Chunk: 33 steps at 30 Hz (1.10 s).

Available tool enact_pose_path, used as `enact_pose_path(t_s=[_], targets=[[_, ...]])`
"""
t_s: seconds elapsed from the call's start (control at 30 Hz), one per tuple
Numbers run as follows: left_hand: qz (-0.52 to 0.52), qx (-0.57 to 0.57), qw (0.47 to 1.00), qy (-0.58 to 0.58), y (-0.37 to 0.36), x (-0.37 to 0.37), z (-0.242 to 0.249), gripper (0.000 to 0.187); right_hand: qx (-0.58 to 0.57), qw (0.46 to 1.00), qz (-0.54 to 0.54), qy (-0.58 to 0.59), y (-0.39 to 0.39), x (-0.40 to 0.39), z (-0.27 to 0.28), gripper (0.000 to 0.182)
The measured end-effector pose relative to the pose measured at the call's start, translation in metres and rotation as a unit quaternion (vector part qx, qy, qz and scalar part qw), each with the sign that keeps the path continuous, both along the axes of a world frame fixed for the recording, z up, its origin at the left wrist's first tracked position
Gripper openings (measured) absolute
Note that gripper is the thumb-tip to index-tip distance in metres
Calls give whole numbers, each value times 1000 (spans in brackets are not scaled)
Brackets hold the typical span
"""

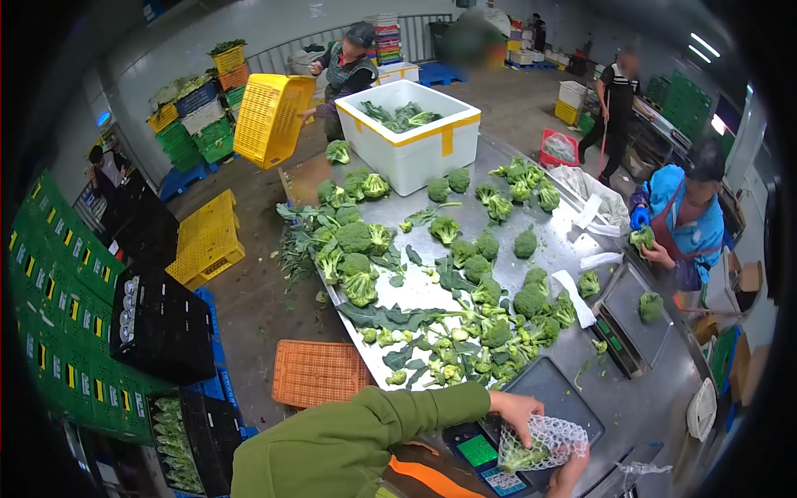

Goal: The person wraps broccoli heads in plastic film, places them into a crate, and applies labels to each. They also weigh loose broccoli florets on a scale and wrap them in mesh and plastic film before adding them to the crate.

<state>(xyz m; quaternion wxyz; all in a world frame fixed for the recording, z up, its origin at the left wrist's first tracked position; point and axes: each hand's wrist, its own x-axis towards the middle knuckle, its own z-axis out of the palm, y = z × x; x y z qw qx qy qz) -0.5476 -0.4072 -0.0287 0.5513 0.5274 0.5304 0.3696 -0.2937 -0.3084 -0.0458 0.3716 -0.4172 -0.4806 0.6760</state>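
A broccoli head in a white foam net [544, 441] is held between my two hands, above the dark tray of a scale [564, 398]. My left hand [516, 412] grips the net from its upper left side. My right hand [569, 471] holds its lower right end. Green broccoli stem shows at the net's left end. Beside the net, the scale's lit green display [477, 450] and keypad are visible. Loose broccoli heads and cut florets [498, 334] lie in a heap on the metal table [540, 241] just beyond the scale.
A white foam box [415, 158] with leafy greens stands at the table's far end. A co-worker in blue [685, 217] holds broccoli at the right, near a second scale [635, 311]. Another person tips a yellow crate [272, 119]. An orange crate [320, 373] sits left of the table.
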Motion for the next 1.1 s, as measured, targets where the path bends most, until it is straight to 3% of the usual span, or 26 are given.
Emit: enact_pose_path(t_s=[0.03,0.07,0.1,0.13,0.17,0.2,0.27,0.3,0.33,0.37,0.4,0.47,0.5,0.57,0.6,0.63,0.7,0.77,0.87,0.93,1.0,1.07,1.1], targets=[[-34,35,992,113,-1,-1,4,69,-44,998,21,36,-4,-6,18,27],[-71,0,993,97,2,-3,16,64,-75,995,47,40,-6,-10,36,20],[-51,27,998,-6,2,-3,6,57,-45,994,76,71,0,-8,24,12],[-66,11,997,29,7,-6,14,56,-22,996,64,62,0,-16,35,8],[-33,22,999,-9,7,-8,16,56,20,997,61,48,-1,-28,55,7],[-54,-24,998,15,17,-13,24,49,65,989,117,55,7,-27,60,8],[-63,121,987,84,29,-17,5,40,14,980,196,15,16,-25,85,20],[-90,131,984,82,35,-16,-4,40,21,985,168,14,20,-28,99,20],[-35,85,992,-86,37,-14,-14,40,120,962,234,-77,22,-39,114,25],[24,29,968,-249,38,-12,-16,40,212,915,297,-169,22,-42,122,29],[6,29,969,-247,40,-10,-19,40,214,920,281,-172,22,-40,117,29],[140,-51,943,-298,43,-8,-17,39,223,928,219,-201,27,-40,93,36],[130,-49,945,-297,45,-6,-18,39,226,929,209,-203,28,-39,86,36],[184,26,874,-450,49,-3,-17,30,476,834,90,-263,26,-37,68,38],[207,13,850,-483,49,-1,-12,25,425,869,94,-236,26,-32,50,39],[205,9,850,-485,50,-1,-11,25,422,870,91,-239,23,-29,35,39],[161,16,883,-440,54,-3,-8,27,158,969,149,-117,23,-28,16,35],[149,9,900,-410,55,-1,11,28,180,963,151,-135,27,-30,1,27],[90,33,964,-247,59,7,28,36,50,994,-53,82,32,-50,-12,32],[100,23,973,-208,66,9,21,37,-21,980,-35,195,31,-58,23,35],[127,50,972,-191,65,13,23,41,-17,979,-17,201,34,-65,48,37],[202,129,948,-209,58,16,32,46,103,979,-2,175,43,-58,61,40],[253,183,929,-199,57,17,32,49,185,972,-90,116,51,-49,62,42]])
